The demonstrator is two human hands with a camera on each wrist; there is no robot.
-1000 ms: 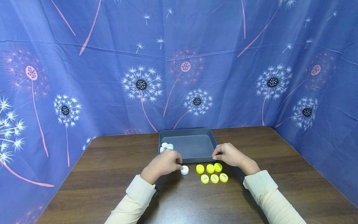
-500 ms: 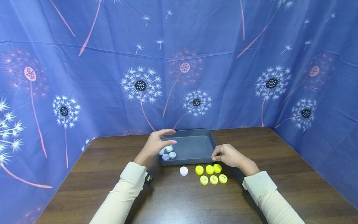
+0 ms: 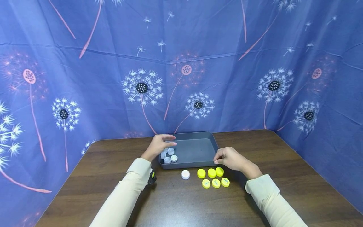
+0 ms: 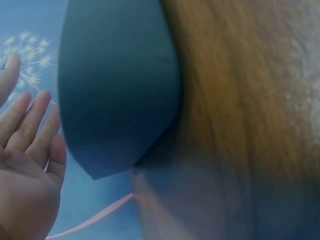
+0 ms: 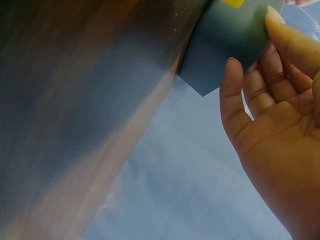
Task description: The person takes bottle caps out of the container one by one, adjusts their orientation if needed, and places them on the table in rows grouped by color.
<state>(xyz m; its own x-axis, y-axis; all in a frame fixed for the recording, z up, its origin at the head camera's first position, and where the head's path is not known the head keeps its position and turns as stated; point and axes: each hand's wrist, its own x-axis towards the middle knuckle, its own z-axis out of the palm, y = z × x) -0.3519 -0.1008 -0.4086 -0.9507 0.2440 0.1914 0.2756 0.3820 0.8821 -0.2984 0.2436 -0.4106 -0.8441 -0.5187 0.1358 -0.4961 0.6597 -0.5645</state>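
Note:
My right hand (image 3: pixel 231 158) pinches the rim of a dark grey tray (image 3: pixel 195 149) at its front right corner. In the right wrist view its thumb lies against the wall of the tray (image 5: pixel 220 45). Over the left side of the tray hovers my left hand (image 3: pixel 159 145), thumb and fingers spread apart with nothing between them. Several white bottle caps (image 3: pixel 174 158) lie in the tray's left end, close under that hand. A single white bottle cap (image 3: pixel 185 174) sits on the table before the tray. To its right are several yellow bottle caps (image 3: pixel 211 172) in two rows.
The brown wooden table (image 3: pixel 113 195) runs back to a blue dandelion-print cloth (image 3: pixel 238 94), which also hangs along both sides. A small black device (image 3: pixel 152 178) shows beneath my left wrist.
My left hand has released the white cap near the tray's front, lifted away left and back, and opened over the tray. My right hand keeps its grip on the corner.

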